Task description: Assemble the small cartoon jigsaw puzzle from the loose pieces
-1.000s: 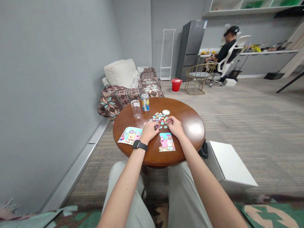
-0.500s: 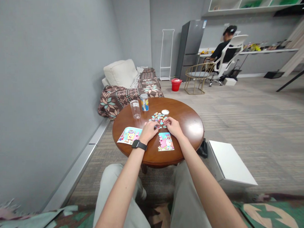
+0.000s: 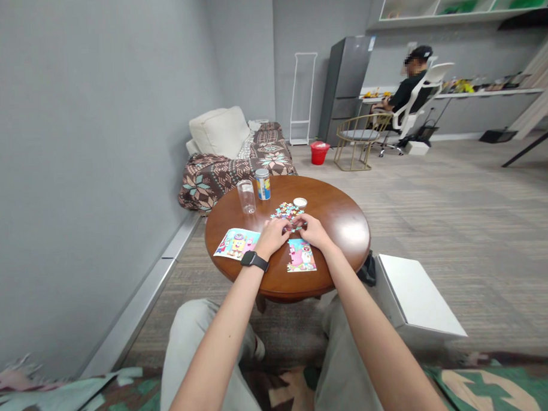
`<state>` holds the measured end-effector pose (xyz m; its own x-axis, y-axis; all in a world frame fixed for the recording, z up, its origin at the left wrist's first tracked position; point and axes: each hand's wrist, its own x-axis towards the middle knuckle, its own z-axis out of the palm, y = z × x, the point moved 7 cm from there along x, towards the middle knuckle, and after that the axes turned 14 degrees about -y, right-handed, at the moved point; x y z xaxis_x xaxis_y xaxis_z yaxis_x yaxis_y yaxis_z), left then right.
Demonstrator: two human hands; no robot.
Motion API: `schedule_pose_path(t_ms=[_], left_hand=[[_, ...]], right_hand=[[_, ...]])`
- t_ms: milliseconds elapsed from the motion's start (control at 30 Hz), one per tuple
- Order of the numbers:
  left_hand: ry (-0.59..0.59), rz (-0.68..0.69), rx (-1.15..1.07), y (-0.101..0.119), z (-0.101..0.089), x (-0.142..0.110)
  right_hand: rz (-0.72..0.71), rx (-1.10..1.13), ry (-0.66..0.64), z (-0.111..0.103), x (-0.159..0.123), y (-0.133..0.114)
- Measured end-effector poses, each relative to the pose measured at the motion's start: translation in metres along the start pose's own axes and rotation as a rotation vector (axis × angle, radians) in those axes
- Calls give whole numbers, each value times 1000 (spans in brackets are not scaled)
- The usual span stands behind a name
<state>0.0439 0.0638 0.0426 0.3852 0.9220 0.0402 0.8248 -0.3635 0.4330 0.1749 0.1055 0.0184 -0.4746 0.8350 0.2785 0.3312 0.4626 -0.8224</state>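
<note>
A pile of loose puzzle pieces (image 3: 287, 211) lies near the middle of the round wooden table (image 3: 342, 227). My left hand (image 3: 273, 236), with a black watch on the wrist, rests at the near edge of the pile, fingers curled on a small piece. My right hand (image 3: 313, 231) sits close beside it, fingers bent and pinched at the same spot. Just below my hands lies a partly built pink-character puzzle (image 3: 301, 255). A finished yellow-character picture (image 3: 237, 243) lies to the left.
A clear glass (image 3: 246, 197), a blue can (image 3: 263, 184) and a white lid (image 3: 299, 202) stand behind the pile. A white box (image 3: 416, 296) is on the floor to the right, a sofa (image 3: 236, 159) along the wall. A person sits at a far desk (image 3: 405, 93).
Both hands have drawn closer together at the near edge of the pile. The view has shifted slightly; nothing else on the table has moved.
</note>
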Motion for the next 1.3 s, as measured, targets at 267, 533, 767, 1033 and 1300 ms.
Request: schedule_pose_path(t_ms=[267, 533, 767, 1033, 1300], left_hand=[[14, 1, -30, -1, -1, -1], [19, 17, -27, -1, -1, -1], [-15, 69, -1, 5, 2, -3], [-21, 58, 11, 3, 5, -1], [6, 42, 14, 0, 4, -1]], right_hand=[[44, -22, 80, -7, -1, 7], [28, -82, 98, -8, -1, 6], [19, -96, 97, -9, -1, 10], [41, -130, 82, -8, 0, 8], [25, -155, 94, -9, 0, 7]])
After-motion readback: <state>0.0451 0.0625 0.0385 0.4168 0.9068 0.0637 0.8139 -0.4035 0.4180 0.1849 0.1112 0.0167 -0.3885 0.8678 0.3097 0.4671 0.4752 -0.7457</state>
